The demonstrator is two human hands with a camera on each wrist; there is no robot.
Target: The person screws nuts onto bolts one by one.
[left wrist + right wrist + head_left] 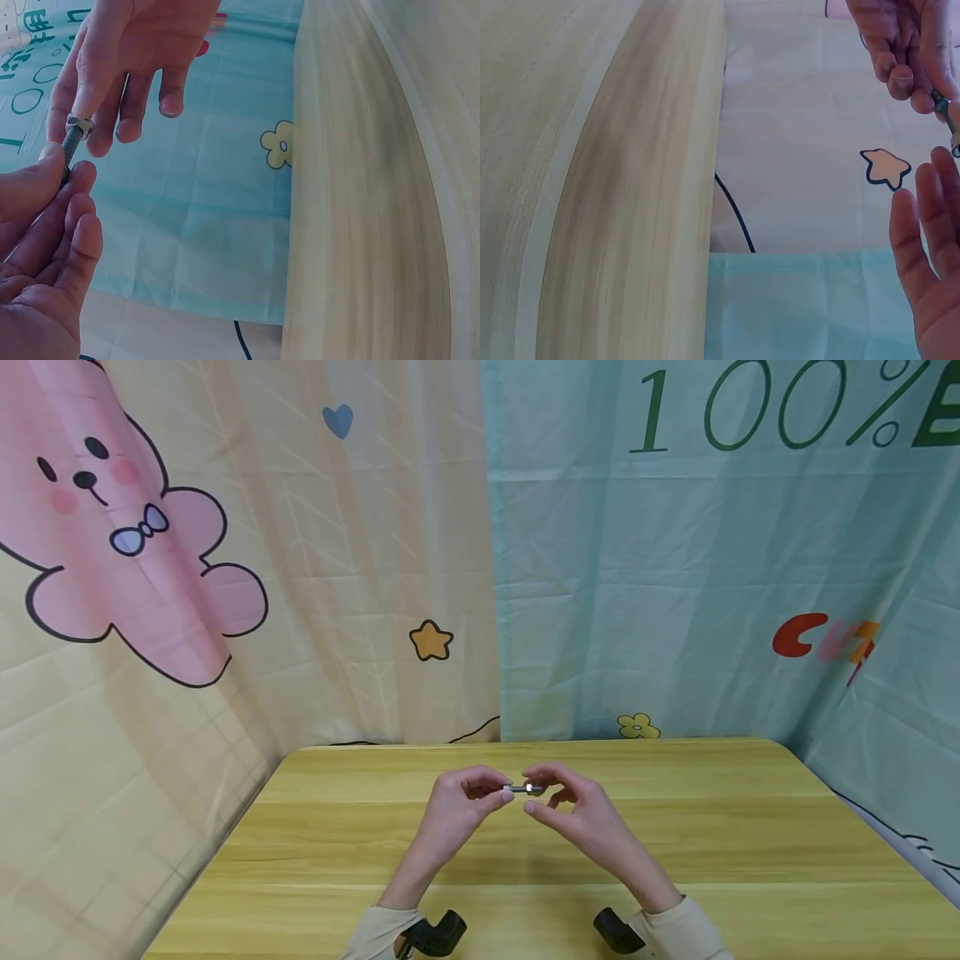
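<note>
A small metal bolt (517, 789) lies roughly level above the table, a shiny nut (531, 788) on its right-hand part. My left hand (461, 802) pinches the bolt's left end between thumb and fingertips, which partly hide that end. Grey threads show between the left fingertips and the nut (79, 124) in the left wrist view. Around the nut's side is my right hand (573, 810), its index fingertip close by and its thumb lowered apart from the bolt. In the right wrist view, the right hand's fingers (922, 232) are extended fairly straight, just below the nut.
Beneath both hands stretches a wood-grain table (360, 827). Printed curtains hang behind it, a beige one (360, 568) on the left and a blue-green one (637, 593) on the right. A black wrist device (438, 935) sits by each sleeve.
</note>
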